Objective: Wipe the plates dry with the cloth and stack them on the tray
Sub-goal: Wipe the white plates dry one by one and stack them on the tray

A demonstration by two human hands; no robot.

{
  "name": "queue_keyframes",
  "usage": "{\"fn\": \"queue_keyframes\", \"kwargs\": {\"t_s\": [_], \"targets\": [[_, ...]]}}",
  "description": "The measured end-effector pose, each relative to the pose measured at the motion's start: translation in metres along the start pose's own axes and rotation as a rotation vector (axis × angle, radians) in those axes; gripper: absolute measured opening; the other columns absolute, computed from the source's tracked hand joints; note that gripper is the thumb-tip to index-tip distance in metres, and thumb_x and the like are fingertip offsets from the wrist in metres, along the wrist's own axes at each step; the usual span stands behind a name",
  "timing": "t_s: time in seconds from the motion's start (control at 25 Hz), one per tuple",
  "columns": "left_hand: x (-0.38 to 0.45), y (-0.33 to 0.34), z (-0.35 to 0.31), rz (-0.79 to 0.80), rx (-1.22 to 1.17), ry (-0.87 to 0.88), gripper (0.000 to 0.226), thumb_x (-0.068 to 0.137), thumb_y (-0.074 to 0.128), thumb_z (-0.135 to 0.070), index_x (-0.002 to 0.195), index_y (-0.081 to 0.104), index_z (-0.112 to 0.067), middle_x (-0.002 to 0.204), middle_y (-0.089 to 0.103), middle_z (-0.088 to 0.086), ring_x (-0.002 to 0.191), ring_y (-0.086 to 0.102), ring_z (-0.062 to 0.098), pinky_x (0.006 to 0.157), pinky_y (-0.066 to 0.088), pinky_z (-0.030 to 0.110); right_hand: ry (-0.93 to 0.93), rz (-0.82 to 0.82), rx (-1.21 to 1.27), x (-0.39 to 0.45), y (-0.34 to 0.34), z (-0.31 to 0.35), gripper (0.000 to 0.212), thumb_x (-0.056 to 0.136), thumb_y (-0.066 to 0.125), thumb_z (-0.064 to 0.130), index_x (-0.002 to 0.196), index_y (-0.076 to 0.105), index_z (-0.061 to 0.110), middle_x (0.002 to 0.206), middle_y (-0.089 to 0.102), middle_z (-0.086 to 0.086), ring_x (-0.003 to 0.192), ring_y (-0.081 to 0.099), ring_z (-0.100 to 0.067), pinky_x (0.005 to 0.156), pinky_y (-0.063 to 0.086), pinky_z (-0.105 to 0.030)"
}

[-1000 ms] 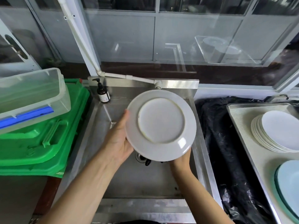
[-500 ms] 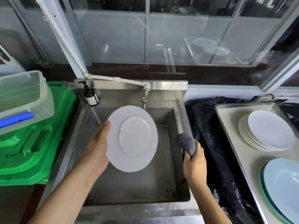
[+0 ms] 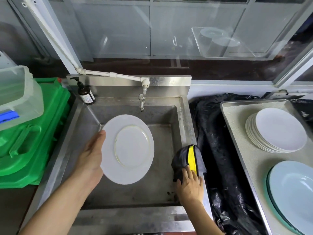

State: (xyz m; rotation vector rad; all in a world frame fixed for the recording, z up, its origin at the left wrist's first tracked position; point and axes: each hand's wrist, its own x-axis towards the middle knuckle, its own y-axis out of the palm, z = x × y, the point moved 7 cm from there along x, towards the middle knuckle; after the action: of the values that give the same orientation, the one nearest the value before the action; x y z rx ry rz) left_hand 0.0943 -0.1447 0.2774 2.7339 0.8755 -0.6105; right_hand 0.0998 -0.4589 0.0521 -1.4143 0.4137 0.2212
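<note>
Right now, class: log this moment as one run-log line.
left hand: holds plate over sink | right hand: on cloth at sink's right rim | tray: plates stacked | wipe: not started

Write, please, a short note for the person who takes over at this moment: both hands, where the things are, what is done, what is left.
Left hand: holds the round white plate by its rim over the steel sink, underside up.
Right hand: fingers on the grey cloth with a yellow stripe at the sink's right edge.
Done: a stack of white plates sits on the metal tray.
Left: wipe the held plate and add it to the stack.
</note>
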Motion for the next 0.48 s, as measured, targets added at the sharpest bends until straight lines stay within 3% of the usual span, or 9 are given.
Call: {"fn": "queue_keyframes", "kwargs": {"t_s": [0.08, 0.16, 0.32, 0.48], "targets": [[-0.003, 0.002, 0.008, 0.006, 0.003, -0.022, 0.027, 0.100, 0.057, -0.036, 0.124, 0.061, -0.024, 0.125, 0.067, -0.002, 0.115, 0.062, 0.020, 0.104, 0.046, 0.040, 0.005, -0.104, -0.017, 0.012, -0.014, 0.001, 0.062, 0.103, 0.038, 0.054, 0.157, 0.029, 0.024, 0.159, 0.043, 0.005, 0.140, 0.045, -0.020, 0.112, 0.032, -0.040], [-0.001, 0.002, 0.019, -0.023, 0.020, -0.019, 0.028, 0.098, 0.060, -0.037, 0.124, 0.062, -0.027, 0.121, 0.068, -0.006, 0.115, 0.062, 0.020, 0.106, 0.045, 0.041, 0.056, -0.154, 0.012, 0.031, -0.026, -0.002, 0.071, 0.101, 0.041, 0.062, 0.155, 0.030, 0.018, 0.144, 0.054, 0.003, 0.129, 0.054, -0.022, 0.102, 0.038, -0.041], [-0.003, 0.012, 0.045, 0.005, 0.073, -0.042, 0.018, 0.098, 0.060, -0.038, 0.113, 0.066, -0.030, 0.107, 0.069, -0.017, 0.103, 0.063, 0.009, 0.095, 0.046, 0.033, 0.180, -0.177, -0.008, 0.053, -0.031, -0.017, 0.062, 0.097, 0.055, 0.060, 0.140, 0.044, 0.017, 0.129, 0.056, -0.006, 0.119, 0.056, -0.028, 0.097, 0.040, -0.043], [0.002, 0.016, 0.066, -0.014, 0.075, -0.056, 0.008, 0.096, 0.062, -0.035, 0.094, 0.069, -0.032, 0.088, 0.071, -0.025, 0.089, 0.063, -0.002, 0.078, 0.046, 0.024, 0.113, -0.241, 0.027, 0.051, -0.028, -0.018, 0.031, 0.105, 0.052, 0.034, 0.131, 0.057, 0.018, 0.122, 0.058, -0.012, 0.113, 0.054, -0.036, 0.092, 0.039, -0.047]]}}
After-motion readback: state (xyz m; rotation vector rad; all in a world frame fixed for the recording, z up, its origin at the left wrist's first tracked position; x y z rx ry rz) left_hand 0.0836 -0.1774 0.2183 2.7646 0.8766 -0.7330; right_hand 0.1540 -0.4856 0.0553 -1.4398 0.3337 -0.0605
